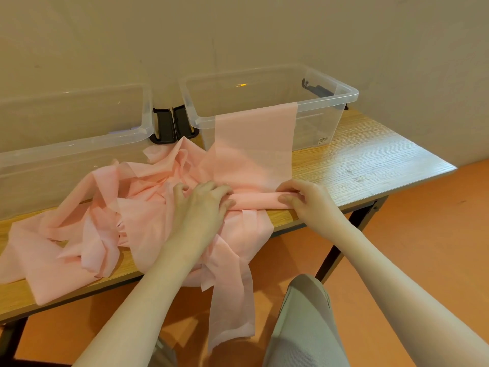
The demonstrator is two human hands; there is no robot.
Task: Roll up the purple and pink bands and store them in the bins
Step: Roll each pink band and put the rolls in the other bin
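A plain beige wall backs the wooden tabletop [370, 154] where I work, with an orange floor below. At the far left stands a clear left bin [79, 144]; something pale shows faintly near its inner corner, too dim to name. I see no purple band for certain. In front of it the loose pink band [105, 221] lies heaped and crumpled across the tabletop, one tail hanging over the near edge toward the floor. Black latches [169, 125] sit between the two bins.

My left hand [201, 205] rests on the heap at its right side, fingers curled into the fabric, pinning and gripping one end of the started roll [256, 201]. Beyond it a flat stretch of the same band runs up and drapes over the front rim of the right bin [330, 107], which I judge otherwise bare. My right hand [307, 200] pinches the other end of the roll between thumb and fingertips, near the front edge of the tabletop.

I judge this to be the early part of rolling the pink band: only a few turns are wound. The next move calls for both hands turning the roll evenly away from me, keeping the edges square while slack feeds in without snagging on the heap or on the bin rim.
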